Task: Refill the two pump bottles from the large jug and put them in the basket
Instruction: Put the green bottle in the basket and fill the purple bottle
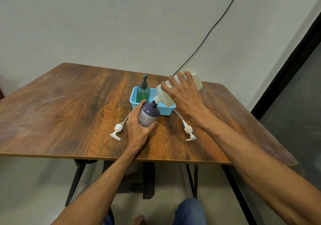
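My left hand [137, 129] grips a purple bottle with white flower marks [149, 115], tilted on the table with its open neck toward the jug. My right hand [184, 92] holds the pale translucent jug [165, 94] tipped down to the left, its spout touching the purple bottle's mouth. A green pump bottle [143, 92] with its pump on stands upright in the light blue basket [165, 111]. Two white pump heads with tubes lie on the wood: one to the left [118, 131], one to the right [188, 131].
The wooden table [69, 106] stands against a pale wall, its front edge near me. A black cable [208, 33] runs down the wall behind the jug. A dark frame borders the right side. My knees show under the table.
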`<state>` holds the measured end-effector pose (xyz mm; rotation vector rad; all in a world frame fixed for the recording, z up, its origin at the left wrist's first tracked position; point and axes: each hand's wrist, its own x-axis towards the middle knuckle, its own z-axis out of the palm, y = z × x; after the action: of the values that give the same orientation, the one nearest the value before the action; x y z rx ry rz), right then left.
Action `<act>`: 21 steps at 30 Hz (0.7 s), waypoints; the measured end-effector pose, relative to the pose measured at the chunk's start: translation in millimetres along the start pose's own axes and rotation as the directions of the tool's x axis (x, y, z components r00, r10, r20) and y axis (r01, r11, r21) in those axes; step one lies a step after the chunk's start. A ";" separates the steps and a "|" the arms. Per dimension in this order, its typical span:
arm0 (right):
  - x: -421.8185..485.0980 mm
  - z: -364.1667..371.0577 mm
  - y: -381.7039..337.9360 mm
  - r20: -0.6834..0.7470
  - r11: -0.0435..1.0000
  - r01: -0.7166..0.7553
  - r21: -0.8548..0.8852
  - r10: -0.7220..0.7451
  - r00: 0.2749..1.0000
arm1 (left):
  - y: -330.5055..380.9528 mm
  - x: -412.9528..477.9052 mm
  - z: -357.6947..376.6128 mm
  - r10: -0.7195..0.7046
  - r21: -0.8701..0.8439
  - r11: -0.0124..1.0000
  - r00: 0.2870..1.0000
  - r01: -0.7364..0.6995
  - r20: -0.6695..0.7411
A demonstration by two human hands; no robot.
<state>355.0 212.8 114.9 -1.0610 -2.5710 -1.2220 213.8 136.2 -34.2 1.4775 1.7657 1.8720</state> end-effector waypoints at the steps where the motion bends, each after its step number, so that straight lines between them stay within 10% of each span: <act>1: -0.2 0.2 0.0 -0.002 1.000 0.000 -0.001 0.000 1.000 | 0.1 0.0 0.0 0.000 -0.001 1.000 1.000 0.000 -0.001; 21: -4.7 6.2 -2.1 -0.013 0.997 -0.045 0.061 0.046 0.999 | -1.9 -0.4 0.8 0.003 0.004 1.000 1.000 -0.003 -0.007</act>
<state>358.4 213.8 107.6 -1.0887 -2.5410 -1.1292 213.6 137.0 -36.2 1.4772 1.7730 1.8784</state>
